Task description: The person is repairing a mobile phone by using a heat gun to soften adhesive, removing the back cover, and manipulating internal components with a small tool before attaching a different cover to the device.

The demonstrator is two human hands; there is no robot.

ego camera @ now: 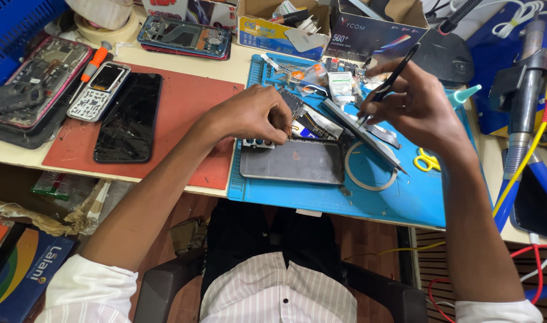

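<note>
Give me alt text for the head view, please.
Over a blue work mat, the left hand pinches a small circuit board while the right hand holds a black tool. A grey phone panel lies below; a dark cracked phone rests on a red mat.

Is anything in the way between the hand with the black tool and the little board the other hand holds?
Nothing visible blocks it. The right hand angles the black tool down toward the board pinched by the left hand; only loose flat parts lie beneath.
</note>
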